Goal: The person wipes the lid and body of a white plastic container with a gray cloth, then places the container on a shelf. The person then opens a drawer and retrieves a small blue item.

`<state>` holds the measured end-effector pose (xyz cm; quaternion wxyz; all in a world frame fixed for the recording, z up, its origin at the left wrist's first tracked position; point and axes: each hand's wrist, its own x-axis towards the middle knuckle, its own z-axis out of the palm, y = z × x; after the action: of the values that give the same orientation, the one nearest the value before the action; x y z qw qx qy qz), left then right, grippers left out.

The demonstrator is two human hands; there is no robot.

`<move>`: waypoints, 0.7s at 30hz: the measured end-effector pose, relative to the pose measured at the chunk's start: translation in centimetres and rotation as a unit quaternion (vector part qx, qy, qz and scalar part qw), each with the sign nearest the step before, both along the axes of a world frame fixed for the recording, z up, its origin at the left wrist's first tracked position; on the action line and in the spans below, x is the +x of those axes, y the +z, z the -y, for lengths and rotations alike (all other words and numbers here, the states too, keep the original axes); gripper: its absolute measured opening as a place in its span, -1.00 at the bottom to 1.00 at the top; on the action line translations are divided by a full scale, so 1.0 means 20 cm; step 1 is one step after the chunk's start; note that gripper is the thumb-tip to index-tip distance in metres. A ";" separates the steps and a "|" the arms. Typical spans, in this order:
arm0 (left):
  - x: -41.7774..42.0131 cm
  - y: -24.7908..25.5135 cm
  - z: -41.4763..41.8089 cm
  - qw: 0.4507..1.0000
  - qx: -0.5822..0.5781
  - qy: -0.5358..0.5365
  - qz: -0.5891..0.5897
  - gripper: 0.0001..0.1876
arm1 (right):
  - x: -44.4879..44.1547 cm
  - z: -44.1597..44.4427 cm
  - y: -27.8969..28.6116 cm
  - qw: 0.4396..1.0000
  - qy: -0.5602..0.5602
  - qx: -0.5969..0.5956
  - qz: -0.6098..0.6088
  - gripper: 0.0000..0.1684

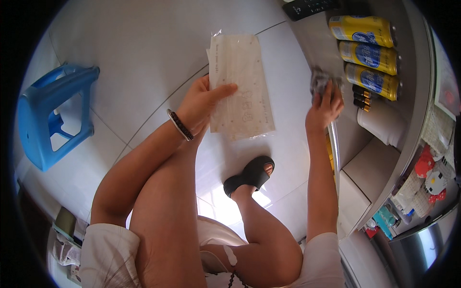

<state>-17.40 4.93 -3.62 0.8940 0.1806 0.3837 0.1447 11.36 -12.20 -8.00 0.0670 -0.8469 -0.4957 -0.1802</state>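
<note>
My left hand [205, 99] grips a flat, pale packet [241, 64] in clear plastic film, thumb on top and fingers behind it. The packet bears small line drawings and printed writing. My right hand [328, 104] is at the edge of a low cabinet shelf [351, 138], closed on a crumpled grey cloth [322, 82] that is blurred. Just beyond that hand, three yellow drink cans [372, 81] lie in a row on the shelf. Several dark batteries with gold ends [361, 98] and a whitish plastic container [380, 120] sit beside them.
A blue plastic stool [57, 111] is on the tiled floor [151, 46] at left. A black remote control [309, 8] lies by the shelf's far end. Above the shelf, a cabinet top holds a plush toy [434, 181] and small items. My foot wears a black slipper [248, 174].
</note>
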 end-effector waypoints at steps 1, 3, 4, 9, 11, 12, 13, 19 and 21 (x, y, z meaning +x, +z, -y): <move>0.01 0.00 0.00 1.000 0.004 0.005 -0.006 -0.71 | 0.00 -0.10 0.01 1.000 0.022 0.006 -0.003 -0.33; 0.05 -0.01 0.01 1.000 0.007 0.000 -0.015 -0.74 | -0.01 -0.30 0.02 0.999 0.021 -0.006 0.024 -0.35; 0.07 -0.01 0.02 1.000 0.016 -0.007 -0.023 -0.75 | 0.00 -0.38 0.02 0.999 0.015 -0.041 0.028 -0.36; 0.00 -0.05 -0.03 0.999 0.021 -0.041 0.018 -0.73 | -0.07 -0.63 0.01 0.999 0.019 -0.044 -0.021 -0.37; -0.02 -0.07 -0.04 0.998 0.043 -0.054 -0.008 -0.72 | -0.02 -0.50 0.02 0.996 0.091 -0.009 0.004 -0.37; 0.00 -0.08 -0.04 0.997 0.049 -0.062 -0.008 -0.72 | 0.01 -0.40 0.02 0.995 0.097 -0.011 0.020 -0.38; 0.00 -0.09 -0.03 0.996 0.058 -0.065 -0.014 -0.72 | 0.02 -0.29 0.00 0.994 0.107 -0.009 0.030 -0.38; -0.04 -0.14 -0.04 0.989 0.089 -0.115 -0.031 -0.72 | 0.13 0.48 0.01 0.990 -0.019 -0.139 0.014 -0.23; -0.04 -0.13 -0.03 0.987 0.098 -0.123 -0.036 -0.71 | 0.19 0.73 0.01 0.992 -0.033 -0.124 -0.009 -0.18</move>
<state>-18.15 5.48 -6.13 0.8686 0.3184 0.3743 0.0641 15.09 -26.72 -7.74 -0.0400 -0.8661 -0.4855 -0.1120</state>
